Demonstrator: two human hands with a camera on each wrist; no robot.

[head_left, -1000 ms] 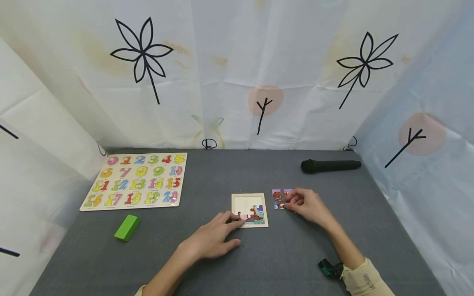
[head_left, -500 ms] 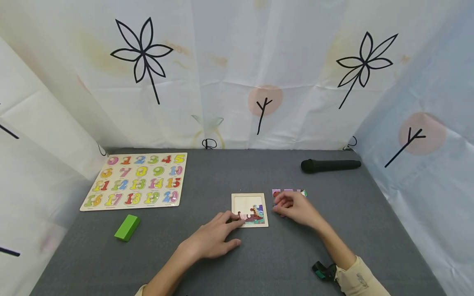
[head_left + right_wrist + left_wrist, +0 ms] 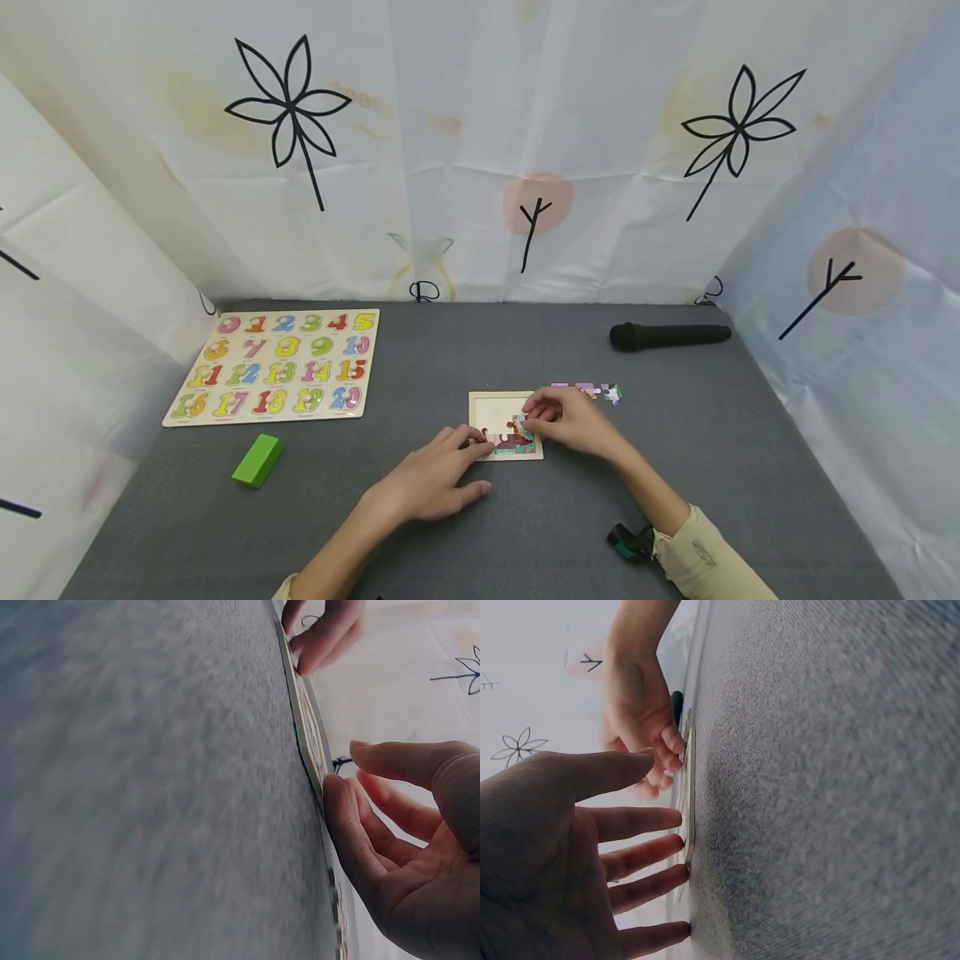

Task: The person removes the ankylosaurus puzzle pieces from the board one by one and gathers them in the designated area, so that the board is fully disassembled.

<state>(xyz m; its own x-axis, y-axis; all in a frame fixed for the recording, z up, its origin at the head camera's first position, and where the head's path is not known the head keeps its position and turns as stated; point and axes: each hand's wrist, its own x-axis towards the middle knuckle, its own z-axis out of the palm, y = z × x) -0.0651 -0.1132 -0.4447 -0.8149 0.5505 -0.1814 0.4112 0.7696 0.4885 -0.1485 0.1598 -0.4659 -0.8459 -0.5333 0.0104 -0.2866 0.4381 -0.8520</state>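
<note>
A small wooden puzzle tray (image 3: 503,397) lies flat in the middle of the table, with joined jigsaw pieces (image 3: 513,446) along its bottom and right side. My left hand (image 3: 433,479) rests at its lower left, fingers extended, fingertips touching the tray's edge. Over the tray's right side, my right hand (image 3: 573,423) has thumb and fingers bent together, pinching a puzzle piece that the fingers mostly hide. In the right wrist view, those fingers (image 3: 349,817) are right at the tray rim (image 3: 300,731). Several loose jigsaw pieces (image 3: 611,393) lie beyond the right hand, partly covered by it.
A number puzzle board (image 3: 273,360) lies at the back left, and a green block (image 3: 258,461) sits in front of it. A black microphone (image 3: 670,336) lies at the back right. White patterned curtains (image 3: 465,150) border the table.
My right hand has moved left from the loose pieces to the tray's right side, fingers still bent together. The left hand has stayed nearly still at the tray's lower left.
</note>
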